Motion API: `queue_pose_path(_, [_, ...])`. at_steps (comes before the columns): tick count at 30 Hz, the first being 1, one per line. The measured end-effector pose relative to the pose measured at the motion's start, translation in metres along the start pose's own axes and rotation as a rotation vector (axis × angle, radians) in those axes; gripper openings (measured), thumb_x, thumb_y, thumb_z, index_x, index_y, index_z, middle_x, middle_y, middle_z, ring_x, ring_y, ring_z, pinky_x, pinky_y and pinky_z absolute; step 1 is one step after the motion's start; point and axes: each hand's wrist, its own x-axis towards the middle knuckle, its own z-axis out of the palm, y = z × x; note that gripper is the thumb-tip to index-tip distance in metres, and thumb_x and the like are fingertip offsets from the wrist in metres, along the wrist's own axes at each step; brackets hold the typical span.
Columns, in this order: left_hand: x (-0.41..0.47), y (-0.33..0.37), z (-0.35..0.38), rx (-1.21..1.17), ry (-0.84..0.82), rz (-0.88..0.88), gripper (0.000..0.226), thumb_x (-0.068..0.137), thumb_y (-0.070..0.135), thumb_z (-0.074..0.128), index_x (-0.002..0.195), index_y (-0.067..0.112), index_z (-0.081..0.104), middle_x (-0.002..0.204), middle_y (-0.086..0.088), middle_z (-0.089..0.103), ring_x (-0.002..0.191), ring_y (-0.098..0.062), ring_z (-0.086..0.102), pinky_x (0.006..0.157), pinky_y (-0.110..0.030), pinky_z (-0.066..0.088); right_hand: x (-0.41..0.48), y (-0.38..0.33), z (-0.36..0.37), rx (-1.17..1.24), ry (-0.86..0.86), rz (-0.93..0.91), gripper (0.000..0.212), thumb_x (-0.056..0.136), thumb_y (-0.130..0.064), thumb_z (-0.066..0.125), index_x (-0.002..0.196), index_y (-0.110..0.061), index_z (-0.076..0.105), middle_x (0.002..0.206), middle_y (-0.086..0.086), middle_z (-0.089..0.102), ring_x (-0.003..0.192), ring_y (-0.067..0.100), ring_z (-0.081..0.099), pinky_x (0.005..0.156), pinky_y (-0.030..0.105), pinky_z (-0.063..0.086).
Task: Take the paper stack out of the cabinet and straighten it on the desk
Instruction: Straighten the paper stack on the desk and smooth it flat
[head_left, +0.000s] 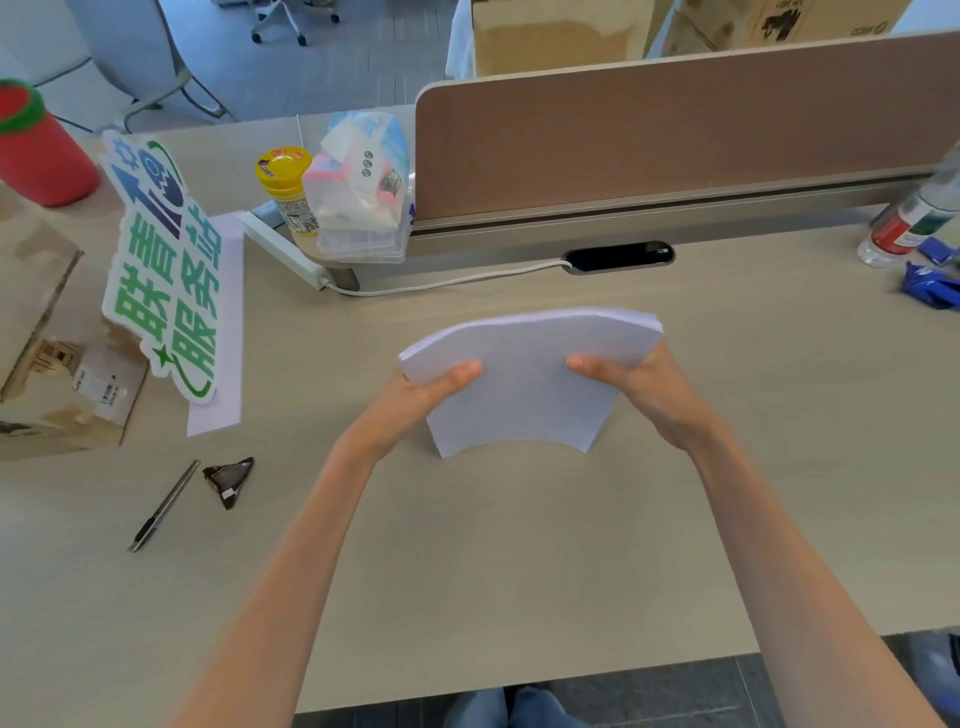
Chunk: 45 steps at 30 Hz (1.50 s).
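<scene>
A white paper stack stands upright on its lower edge on the beige desk, near the middle. My left hand grips its left side with the thumb across the front sheet. My right hand grips its right side the same way. The stack bows slightly and leans away from me; its top edge shows several sheets. No cabinet is in view.
A green-and-white sign leans on a cardboard box at the left. A utility knife and a dark wrapper lie front left. A divider panel, yellow-lidded jar, plastic bag, bottle and blue wrapper are behind.
</scene>
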Motion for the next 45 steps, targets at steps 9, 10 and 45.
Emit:
queue_pose_path(9, [0.009, -0.016, 0.016, -0.148, 0.118, 0.033, 0.043, 0.073, 0.024, 0.074, 0.114, 0.02, 0.063, 0.104, 0.006, 0.072, 0.09, -0.001, 0.069, 0.073, -0.014, 0.053, -0.008, 0.014, 0.023, 0.145, 0.199, 0.022, 0.025, 0.075, -0.008, 0.078, 0.091, -0.025, 0.072, 0.097, 0.0, 0.075, 0.089, 0.014, 0.071, 0.082, 0.033, 0.057])
queue_pose_path(10, [0.009, -0.019, 0.015, -0.151, 0.123, 0.029, 0.04, 0.072, 0.023, 0.074, 0.111, 0.022, 0.064, 0.101, 0.009, 0.073, 0.089, 0.0, 0.069, 0.072, -0.014, 0.053, -0.009, 0.016, 0.023, 0.148, 0.206, 0.034, 0.024, 0.075, -0.008, 0.078, 0.091, -0.025, 0.072, 0.097, 0.0, 0.075, 0.089, 0.014, 0.071, 0.081, 0.033, 0.057])
queue_pose_path(45, [0.021, -0.017, -0.015, -0.038, -0.145, -0.11, 0.036, 0.073, 0.028, 0.074, 0.108, 0.03, 0.065, 0.103, 0.015, 0.074, 0.097, -0.002, 0.069, 0.087, -0.023, 0.051, 0.018, 0.01, -0.007, -0.063, -0.133, 0.11, 0.031, 0.083, -0.014, 0.071, 0.108, -0.03, 0.063, 0.096, -0.02, 0.074, 0.09, -0.005, 0.068, 0.073, 0.012, 0.053])
